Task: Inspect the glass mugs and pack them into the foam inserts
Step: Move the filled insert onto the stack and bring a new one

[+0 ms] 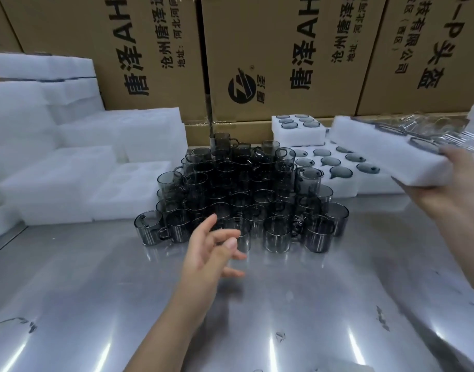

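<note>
Count: several dozen loose glass mugs (238,194) in one pile, too overlapped for an exact number; right of that pile at least 3 filled foam inserts (297,134); left of it stacked empty foam inserts (55,183), number unclear; behind it at least 4 cartons (270,63).

bare left hand (211,251) and bare right hand (456,189) on uncovered forearms.

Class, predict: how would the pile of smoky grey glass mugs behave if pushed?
The pile of smoky grey glass mugs would probably topple, being stacked several layers high. The glass likely chips or breaks. On the shiny steel table, bottom mugs may slide.
</note>
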